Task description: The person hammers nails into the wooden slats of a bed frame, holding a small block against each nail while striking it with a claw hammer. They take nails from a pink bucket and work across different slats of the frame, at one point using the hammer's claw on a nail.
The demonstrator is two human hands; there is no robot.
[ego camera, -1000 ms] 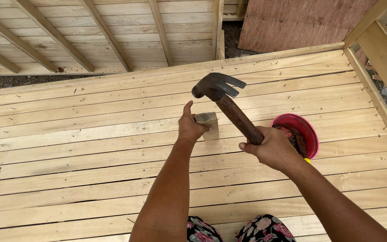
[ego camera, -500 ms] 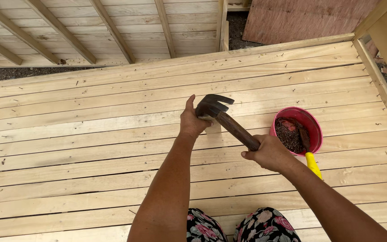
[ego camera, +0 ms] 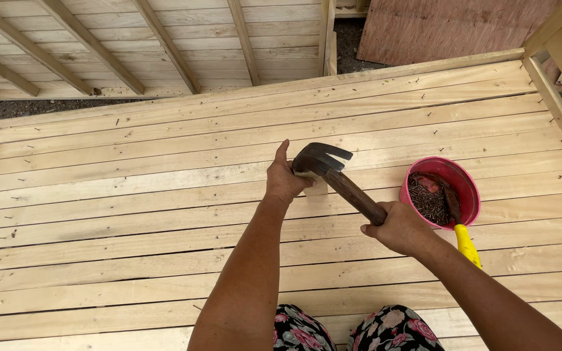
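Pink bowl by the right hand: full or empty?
Partly full. The pink bowl sits upright on the wooden planks, a dark heap of nails covering its bottom, well below the rim. A yellow-handled tool leans in it.

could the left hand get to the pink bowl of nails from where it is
Probably not directly. The left hand rests on the planks at the hammer head, and the hammer handle and the right hand lie between it and the pink bowl of nails. It would have to cross over them.
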